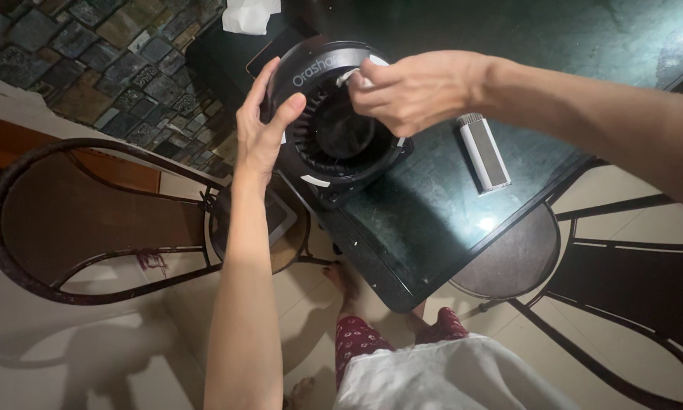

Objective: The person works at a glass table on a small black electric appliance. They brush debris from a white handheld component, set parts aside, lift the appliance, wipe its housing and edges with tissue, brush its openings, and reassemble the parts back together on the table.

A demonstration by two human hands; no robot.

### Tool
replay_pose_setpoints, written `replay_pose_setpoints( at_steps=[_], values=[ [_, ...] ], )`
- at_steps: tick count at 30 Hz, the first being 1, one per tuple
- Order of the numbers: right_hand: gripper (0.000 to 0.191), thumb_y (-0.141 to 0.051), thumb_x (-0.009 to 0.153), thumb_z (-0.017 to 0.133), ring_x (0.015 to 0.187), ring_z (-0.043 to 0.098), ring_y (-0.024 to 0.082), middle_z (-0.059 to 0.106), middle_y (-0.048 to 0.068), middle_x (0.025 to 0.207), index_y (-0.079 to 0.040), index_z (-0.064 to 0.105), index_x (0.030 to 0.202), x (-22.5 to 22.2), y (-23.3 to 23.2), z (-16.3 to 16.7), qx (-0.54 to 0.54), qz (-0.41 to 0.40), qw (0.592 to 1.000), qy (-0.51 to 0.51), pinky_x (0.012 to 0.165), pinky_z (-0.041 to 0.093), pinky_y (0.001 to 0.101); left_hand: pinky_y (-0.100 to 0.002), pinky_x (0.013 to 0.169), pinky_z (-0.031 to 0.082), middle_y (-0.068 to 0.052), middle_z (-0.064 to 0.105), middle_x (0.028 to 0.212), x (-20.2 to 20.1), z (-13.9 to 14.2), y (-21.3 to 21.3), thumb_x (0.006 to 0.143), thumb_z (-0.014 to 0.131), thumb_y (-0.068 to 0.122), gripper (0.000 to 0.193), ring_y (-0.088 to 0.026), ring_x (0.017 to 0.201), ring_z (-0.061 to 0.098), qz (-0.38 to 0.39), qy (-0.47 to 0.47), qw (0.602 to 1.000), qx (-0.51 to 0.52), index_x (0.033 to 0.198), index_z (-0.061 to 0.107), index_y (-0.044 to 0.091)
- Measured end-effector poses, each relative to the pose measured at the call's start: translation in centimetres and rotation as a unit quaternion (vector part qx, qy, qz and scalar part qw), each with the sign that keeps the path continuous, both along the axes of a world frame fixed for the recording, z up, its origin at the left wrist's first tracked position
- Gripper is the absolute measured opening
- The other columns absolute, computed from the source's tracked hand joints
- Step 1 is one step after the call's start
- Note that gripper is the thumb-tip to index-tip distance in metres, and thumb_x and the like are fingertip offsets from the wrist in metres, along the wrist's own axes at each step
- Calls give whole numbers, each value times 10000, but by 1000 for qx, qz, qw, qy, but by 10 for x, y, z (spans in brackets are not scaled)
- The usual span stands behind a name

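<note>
Left hand [262,129] is clamped on the rim of a round black plastic blower fan [334,125], tilted up at the dark glossy table's [425,205] near-left corner. Right hand [414,91] is pinched on a small white bit, working into the ribbed blades; looks like cleaning, needs a gentle touch. A white ribbed stick [484,150] lies beside it.

Round fan unit [334,121] held up over near-left corner of worktop [433,205], betw. both hands: left hand [259,129] on its left rim, right hand [410,91] on its upper right, w/ small cloth bit [354,76] pinched at fingertips against fan. Slim box-shaped device [483,150] flat on worktop, just right of fan. Folded paper [249,15] at far edge, behind fan. Chair [91,220] left of worktop; second chair [607,273] right, seat partly under worktop.
</note>
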State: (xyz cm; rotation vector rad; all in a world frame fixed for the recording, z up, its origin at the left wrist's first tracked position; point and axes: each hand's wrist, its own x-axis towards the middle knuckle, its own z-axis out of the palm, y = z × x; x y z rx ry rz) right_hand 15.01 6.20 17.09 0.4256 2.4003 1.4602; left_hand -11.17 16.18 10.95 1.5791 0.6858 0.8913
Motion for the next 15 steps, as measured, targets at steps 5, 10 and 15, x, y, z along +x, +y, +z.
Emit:
replay_pose_setpoints(
  at_steps=[5,10,15],
  values=[
    [251,-281,697,687,1144,559,210,671,58,1078,-81,771,824,-15,-33,-34,-48,-144,971,187,977,448,390,-332,1173,405,-157,601,1456,5,-1,3,820,835,439,904,-221,1351,567,5,-9,1000,-4,1508,490,-36],
    [204,-168,755,685,1025,542,257,609,94,976,-8,733,874,-46,-60,-79,-97,-214,859,455,921,455,405,-324,1157,417,-149,629,1423,5,-4,2,824,825,434,883,-208,1317,587,16,-3,1000,-5,1503,509,-34],
    [229,-40,685,696,961,535,301,595,114,985,-10,723,910,-96,-73,-104,-125,-244,701,658,826,434,414,-319,1162,410,-143,611,1436,6,-6,4,826,834,425,880,-201,1330,575,8,-23,1000,-9,1494,500,-40]
  ],
)
